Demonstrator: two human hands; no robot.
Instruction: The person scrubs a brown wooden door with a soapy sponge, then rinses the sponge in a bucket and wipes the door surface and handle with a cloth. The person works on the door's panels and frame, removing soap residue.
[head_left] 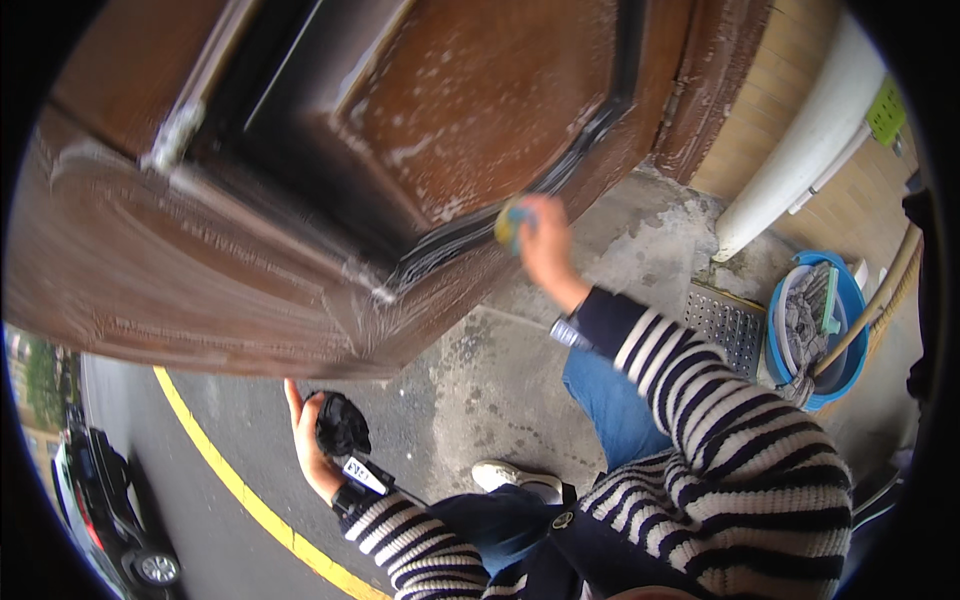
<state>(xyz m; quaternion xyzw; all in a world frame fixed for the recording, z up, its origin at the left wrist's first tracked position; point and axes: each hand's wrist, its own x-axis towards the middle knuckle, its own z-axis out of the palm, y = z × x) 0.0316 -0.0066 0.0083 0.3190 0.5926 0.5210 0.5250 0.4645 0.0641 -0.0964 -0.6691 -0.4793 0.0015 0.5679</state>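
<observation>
My right hand (540, 250) grips a yellow and blue sponge (510, 225) at the dark lower moulding of a brown panelled door (470, 100), streaked with whitish foam. My left hand (312, 440) holds a bunched black cloth (342, 425) below the door's bottom edge, with one finger stretched up to that edge. Striped sleeves run down from both hands; a jeans leg and a white shoe show beneath.
At the right, a blue bucket (846, 372) holds cloths and a pale basin, near a perforated metal plate (720, 325), a white pipe (790, 140) and tiled wall. At the lower left are a black car (105, 490) and yellow road line (230, 480).
</observation>
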